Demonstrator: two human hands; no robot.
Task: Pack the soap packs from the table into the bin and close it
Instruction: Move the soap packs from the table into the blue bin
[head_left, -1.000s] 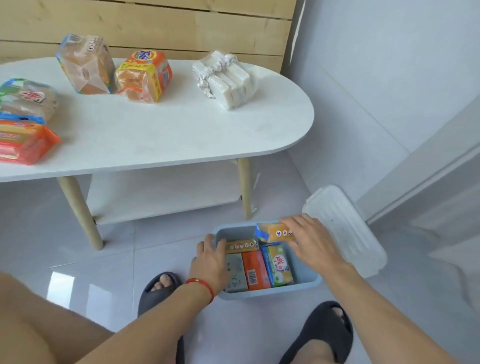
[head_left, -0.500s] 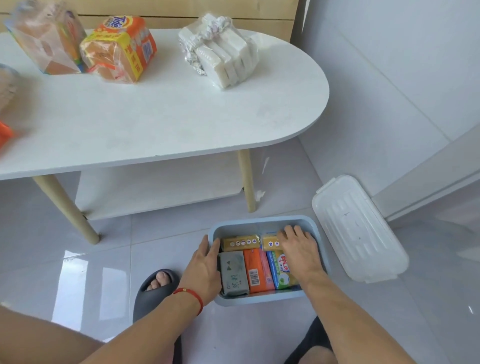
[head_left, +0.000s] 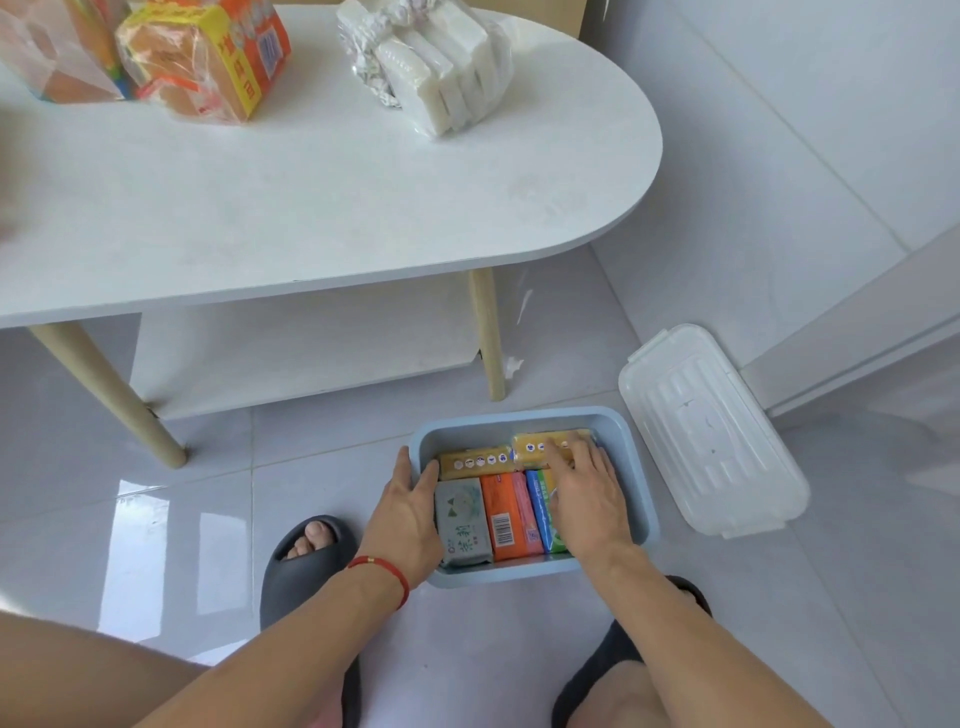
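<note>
Both hands are low in the frame at the blue bin (head_left: 641, 499) on the floor: the left hand (head_left: 408, 512) grips the bin's left wall with the thumb inside, and the right hand (head_left: 584, 491) lies inside, fingers fairly straight and pressing on the yellow bar (head_left: 540, 448) at the back right. A second ago that yellow bar was tipped up in the right hand above the bin; now it lies flat beside the other yellow bar (head_left: 474, 462), so this item looks placed and the hand is free for the next one. Five bars can be counted in the bin: two yellow across the back, then a grey bar (head_left: 462, 522), an orange bar (head_left: 506, 517) and a blue-green bar (head_left: 543, 514) side by side in front. On the desk (head_left: 322, 208), in the upper left of the frame, three multipacks show: a clear-wrapped pack (head_left: 57, 47) cut by the edge, an orange pack (head_left: 208, 57) and a white pack (head_left: 431, 67). One white lid (head_left: 711, 431) lies on the floor just right of the bin, so packing is unfinished and closing has not begun.
</note>
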